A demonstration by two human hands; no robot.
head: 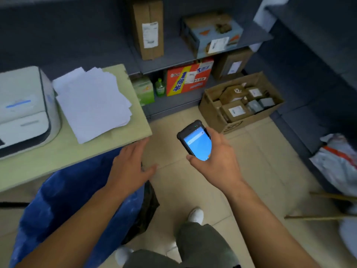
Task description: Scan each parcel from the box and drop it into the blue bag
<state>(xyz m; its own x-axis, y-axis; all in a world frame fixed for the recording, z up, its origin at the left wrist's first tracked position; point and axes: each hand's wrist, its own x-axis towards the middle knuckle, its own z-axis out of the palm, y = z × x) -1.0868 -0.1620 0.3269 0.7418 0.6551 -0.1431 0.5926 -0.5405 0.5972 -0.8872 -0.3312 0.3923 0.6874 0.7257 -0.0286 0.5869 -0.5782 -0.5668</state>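
Right hand (214, 157) grips handheld scanner (195, 141), screen up; left hand (129, 167) flat, empty, above blue bag (63, 206). Parcels (234, 111) sit in cardboard box (212, 111) on floor, well apart. Risk: the one-handed reach fumbles a parcel, or one goes unscanned.

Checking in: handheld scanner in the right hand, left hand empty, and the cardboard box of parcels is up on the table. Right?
Not quite. In the head view the cardboard box of parcels sits on the floor beside the shelves, not on the table. The rest holds: the right hand grips the handheld scanner and the left hand is empty.
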